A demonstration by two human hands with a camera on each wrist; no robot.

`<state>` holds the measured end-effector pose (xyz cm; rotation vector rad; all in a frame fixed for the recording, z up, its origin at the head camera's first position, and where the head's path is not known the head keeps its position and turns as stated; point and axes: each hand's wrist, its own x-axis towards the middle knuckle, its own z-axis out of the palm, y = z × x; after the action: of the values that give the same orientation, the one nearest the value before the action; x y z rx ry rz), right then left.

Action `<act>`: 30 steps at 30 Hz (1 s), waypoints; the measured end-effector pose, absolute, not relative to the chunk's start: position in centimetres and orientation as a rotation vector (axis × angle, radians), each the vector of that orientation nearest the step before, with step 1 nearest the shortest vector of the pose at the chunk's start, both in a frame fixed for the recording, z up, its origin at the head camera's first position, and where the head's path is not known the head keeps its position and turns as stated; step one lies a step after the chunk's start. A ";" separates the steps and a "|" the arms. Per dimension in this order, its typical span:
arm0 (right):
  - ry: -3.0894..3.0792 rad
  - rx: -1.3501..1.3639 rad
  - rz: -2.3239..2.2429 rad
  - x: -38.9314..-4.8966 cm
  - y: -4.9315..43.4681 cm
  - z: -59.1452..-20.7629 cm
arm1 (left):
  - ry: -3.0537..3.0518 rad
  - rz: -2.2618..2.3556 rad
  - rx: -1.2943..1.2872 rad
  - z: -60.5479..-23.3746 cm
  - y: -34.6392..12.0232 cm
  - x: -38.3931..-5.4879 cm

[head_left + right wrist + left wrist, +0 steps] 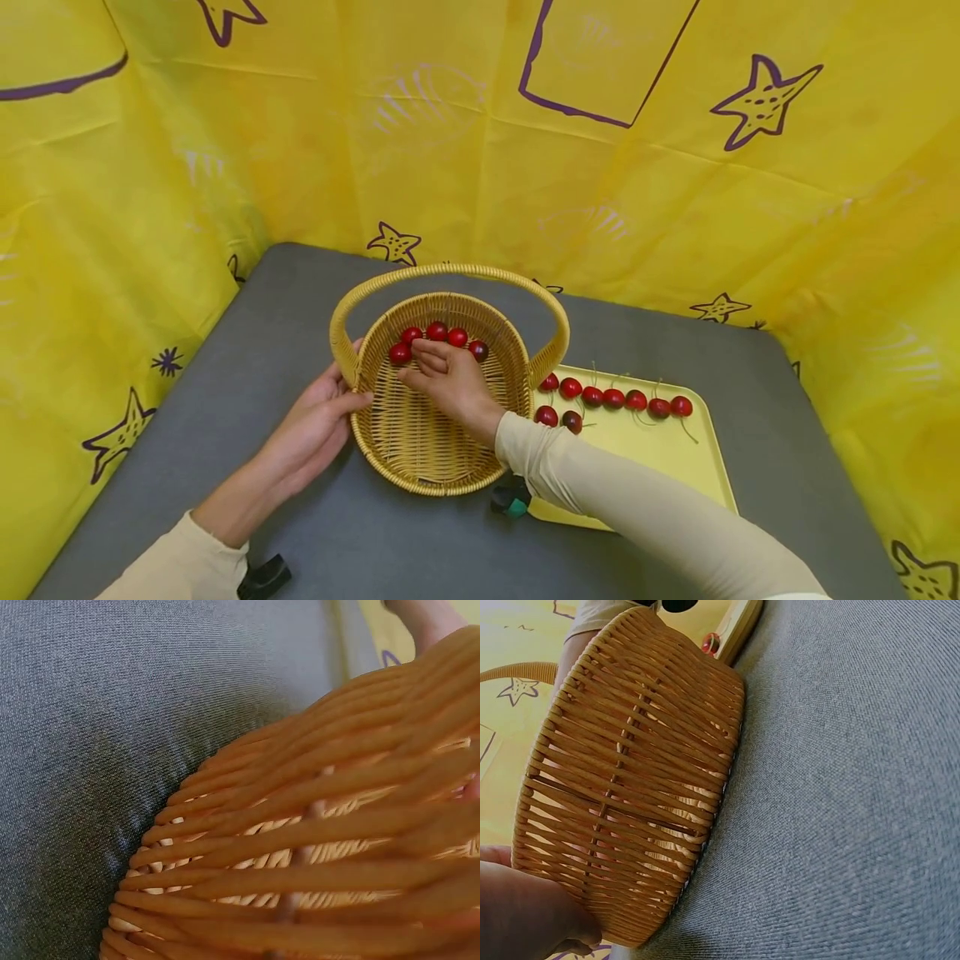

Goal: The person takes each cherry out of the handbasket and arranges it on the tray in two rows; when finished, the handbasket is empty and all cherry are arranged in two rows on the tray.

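A round wicker basket (pixel 420 442) with a tall arched handle stands on the grey table. My left hand (pixel 318 421) grips its left side, thumb over the rim and fingers on the outer wall. Inside the basket, several dark red cherries (pixel 437 332) lie in a curve along the far wall. My right hand (pixel 450 379) reaches into the basket from the right, its fingers extended and loosely bent, fingertips right at the left cherries. No cherry shows between thumb and fingers. The left wrist view has the woven basket wall (pixel 630 772) with the left thumb at its edge.
Right of the basket, partly under my right forearm, lies a yellow tray (pixel 660 458) with cherries (pixel 613 399) with stems, a longer row at the back and a shorter one in front. A yellow cloth (pixel 450 167) with starfish drawings hangs behind and beside the table (pixel 390 550).
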<state>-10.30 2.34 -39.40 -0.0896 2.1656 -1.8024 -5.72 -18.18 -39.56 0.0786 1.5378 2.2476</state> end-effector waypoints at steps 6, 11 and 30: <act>2.200 -0.135 -1.789 -10.6 2.1 -39.7 | 1.549 2.255 0.071 -39.5 -18.3 -5.7; 2.282 -0.190 -1.737 -11.1 1.9 -39.8 | 1.554 2.259 0.061 -39.4 -18.4 -5.8; 2.214 -0.381 -1.602 -10.9 1.4 -40.5 | 1.525 2.252 0.077 -39.5 -18.1 -5.7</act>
<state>-10.89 1.43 -40.46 -0.3814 2.2144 -1.6021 -5.68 -18.13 -39.50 0.0766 1.5251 2.2525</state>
